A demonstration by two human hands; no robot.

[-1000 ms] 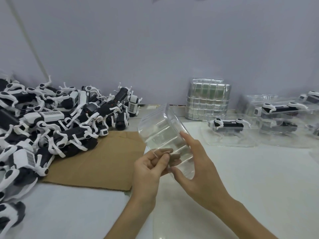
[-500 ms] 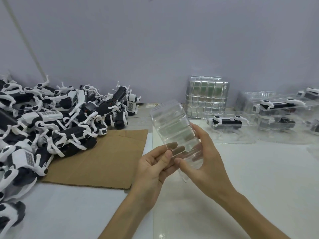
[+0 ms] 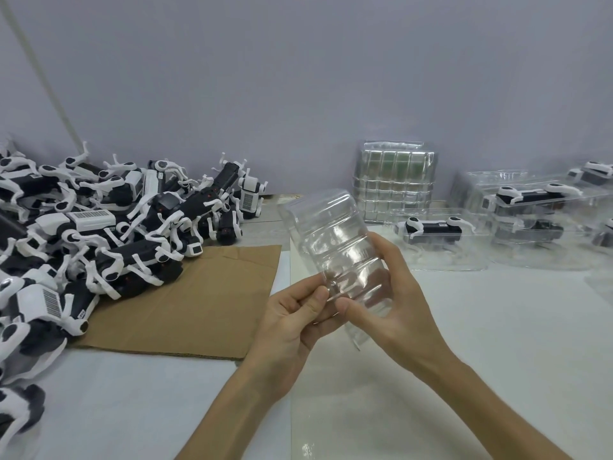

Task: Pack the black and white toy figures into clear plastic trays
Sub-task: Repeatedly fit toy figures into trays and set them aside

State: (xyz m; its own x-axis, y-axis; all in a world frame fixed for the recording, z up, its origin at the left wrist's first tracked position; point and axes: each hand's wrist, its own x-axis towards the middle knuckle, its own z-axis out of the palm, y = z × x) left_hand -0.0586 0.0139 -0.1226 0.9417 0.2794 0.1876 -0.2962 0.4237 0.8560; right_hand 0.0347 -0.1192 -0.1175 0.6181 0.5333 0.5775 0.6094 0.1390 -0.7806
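Our left hand (image 3: 292, 313) pinches the near edge of a clear tray (image 3: 331, 234) between thumb and fingers. Our right hand (image 3: 391, 293) curls around its right side, holding it tilted above the white table (image 3: 497, 327). Loose toy figures (image 3: 99, 234) are heaped at the left, partly on cardboard (image 3: 205, 293); packed trays (image 3: 438, 230) lie far right.
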